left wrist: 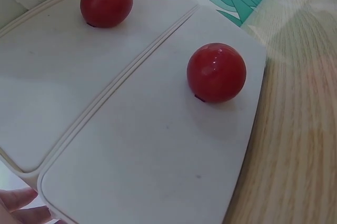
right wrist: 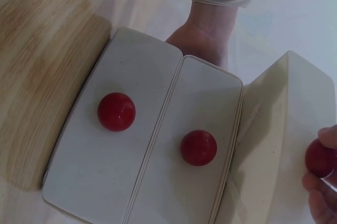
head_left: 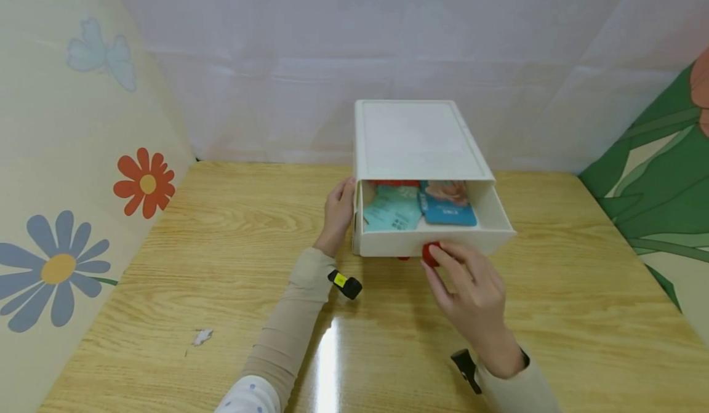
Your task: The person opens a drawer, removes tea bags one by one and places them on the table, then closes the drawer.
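A small white drawer cabinet [head_left: 418, 139] stands on the table with its top drawer [head_left: 388, 244] pulled out. My right hand [head_left: 471, 290] pinches the red round knob [head_left: 431, 254] on that drawer's front between thumb and fingers. Against the cabinet's left side rests my left hand [head_left: 338, 216], its fingers along the wall. Inside the drawer lie a pale teal packet [head_left: 393, 208] and a blue packet [head_left: 448, 212] with a pink flower picture; a red item [head_left: 397, 183] shows behind them. The right wrist view shows two lower drawers pushed in, with a middle knob [right wrist: 198, 148] and a bottom knob [right wrist: 116, 112].
The wooden table [head_left: 232, 228] has a worn white patch [head_left: 202, 336] at the front left. A pale cloth [head_left: 332, 62] hangs behind the cabinet. Flower-painted panels rise on both sides, the left panel [head_left: 66, 154] and the green-leaved right panel [head_left: 653, 185].
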The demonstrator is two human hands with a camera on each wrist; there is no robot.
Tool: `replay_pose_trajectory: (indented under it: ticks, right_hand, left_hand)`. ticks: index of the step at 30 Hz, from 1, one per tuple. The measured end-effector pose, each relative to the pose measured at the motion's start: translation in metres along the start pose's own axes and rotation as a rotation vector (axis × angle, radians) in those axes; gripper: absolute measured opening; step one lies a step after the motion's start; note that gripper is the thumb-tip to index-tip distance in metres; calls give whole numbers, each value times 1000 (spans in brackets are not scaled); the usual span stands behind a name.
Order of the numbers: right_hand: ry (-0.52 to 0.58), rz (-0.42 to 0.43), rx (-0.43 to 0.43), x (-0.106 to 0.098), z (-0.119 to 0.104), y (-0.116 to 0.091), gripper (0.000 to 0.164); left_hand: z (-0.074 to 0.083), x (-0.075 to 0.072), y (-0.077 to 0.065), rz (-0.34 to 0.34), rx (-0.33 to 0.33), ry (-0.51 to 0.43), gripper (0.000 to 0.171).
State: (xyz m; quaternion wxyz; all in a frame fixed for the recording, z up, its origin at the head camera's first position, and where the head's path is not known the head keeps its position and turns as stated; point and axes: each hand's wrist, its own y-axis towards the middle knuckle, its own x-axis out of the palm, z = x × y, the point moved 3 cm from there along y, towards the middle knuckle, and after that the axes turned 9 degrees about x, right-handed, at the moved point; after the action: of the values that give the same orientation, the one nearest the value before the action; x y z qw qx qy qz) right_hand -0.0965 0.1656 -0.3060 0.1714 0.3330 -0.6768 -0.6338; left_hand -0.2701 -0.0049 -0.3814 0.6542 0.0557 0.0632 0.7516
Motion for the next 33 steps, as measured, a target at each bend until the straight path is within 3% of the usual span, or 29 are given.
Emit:
replay_pose_trajectory:
  ticks: [22, 33]
  right_hand:
    - [2, 10, -9, -10, -7, -2, 32]
    - [17, 5, -24, -16, -14, -1, 34]
  left_hand:
    - [1, 1, -1, 13, 17, -3, 45]
    - [1, 1, 0, 7, -12, -40, 45]
